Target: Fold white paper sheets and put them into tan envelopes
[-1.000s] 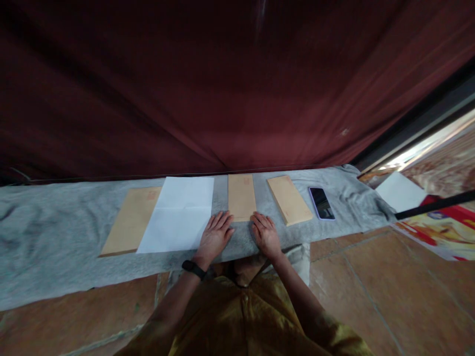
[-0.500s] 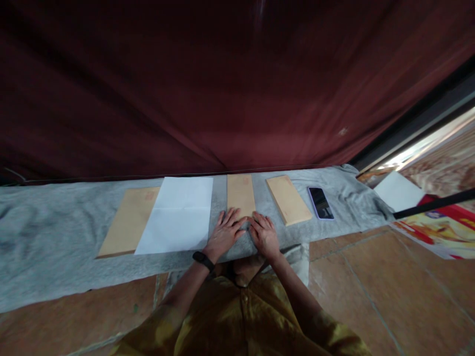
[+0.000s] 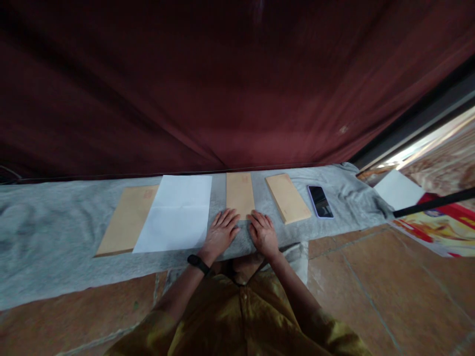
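My left hand (image 3: pixel 221 233) and my right hand (image 3: pixel 263 232) lie flat, fingers spread, on a grey cloth (image 3: pixel 55 237). Their fingertips touch the near end of a narrow brown envelope (image 3: pixel 240 194) that lies lengthwise between them. Neither hand holds anything. A black band sits on my left wrist. Left of my left hand lies a white sheet of paper (image 3: pixel 178 212) with a fold line across it, overlapping a large brown envelope (image 3: pixel 126 220). Right of my right hand is a stack of brown envelopes (image 3: pixel 288 198).
A phone (image 3: pixel 319 201) with a dark screen lies on the cloth past the stack. A dark red curtain (image 3: pixel 222 84) hangs behind the cloth. Tiled floor (image 3: pixel 371 287) runs along the near side. At far right are a white sheet (image 3: pixel 399 190), a black bar (image 3: pixel 434 203) and colourful printed material (image 3: pixel 441 230).
My left hand slid right toward the envelope's near end, then drew back slightly. My right hand stayed almost still.
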The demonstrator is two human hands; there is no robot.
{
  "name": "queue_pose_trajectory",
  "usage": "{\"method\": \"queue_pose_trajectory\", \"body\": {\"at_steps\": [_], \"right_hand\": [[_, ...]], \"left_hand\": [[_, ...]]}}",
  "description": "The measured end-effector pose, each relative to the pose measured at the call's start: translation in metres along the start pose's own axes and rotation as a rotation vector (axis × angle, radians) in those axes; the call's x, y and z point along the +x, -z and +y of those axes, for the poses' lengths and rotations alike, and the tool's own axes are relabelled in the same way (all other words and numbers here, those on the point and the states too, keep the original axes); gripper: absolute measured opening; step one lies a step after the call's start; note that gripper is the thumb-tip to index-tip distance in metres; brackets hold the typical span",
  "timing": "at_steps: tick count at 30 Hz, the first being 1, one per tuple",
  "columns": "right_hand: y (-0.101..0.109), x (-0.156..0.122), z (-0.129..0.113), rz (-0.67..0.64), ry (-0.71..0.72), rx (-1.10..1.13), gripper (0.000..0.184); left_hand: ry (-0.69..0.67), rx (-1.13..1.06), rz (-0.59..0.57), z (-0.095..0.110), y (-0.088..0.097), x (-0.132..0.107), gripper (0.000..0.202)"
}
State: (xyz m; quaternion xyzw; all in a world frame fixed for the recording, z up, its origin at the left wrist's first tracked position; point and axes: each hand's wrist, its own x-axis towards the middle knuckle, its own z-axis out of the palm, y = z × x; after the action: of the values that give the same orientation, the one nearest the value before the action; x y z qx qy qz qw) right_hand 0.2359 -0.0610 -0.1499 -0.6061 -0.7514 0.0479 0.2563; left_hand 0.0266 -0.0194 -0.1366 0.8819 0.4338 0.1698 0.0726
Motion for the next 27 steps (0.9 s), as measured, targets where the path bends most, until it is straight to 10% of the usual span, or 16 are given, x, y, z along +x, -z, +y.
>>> {"method": "queue_pose_trajectory", "body": {"at_steps": [27], "right_hand": [[-0.012, 0.022, -0.028, -0.141, 0.132, 0.059, 0.046]], "left_hand": [[0.073, -0.017, 0.004, -0.001, 0.001, -0.006, 0.05]]}}
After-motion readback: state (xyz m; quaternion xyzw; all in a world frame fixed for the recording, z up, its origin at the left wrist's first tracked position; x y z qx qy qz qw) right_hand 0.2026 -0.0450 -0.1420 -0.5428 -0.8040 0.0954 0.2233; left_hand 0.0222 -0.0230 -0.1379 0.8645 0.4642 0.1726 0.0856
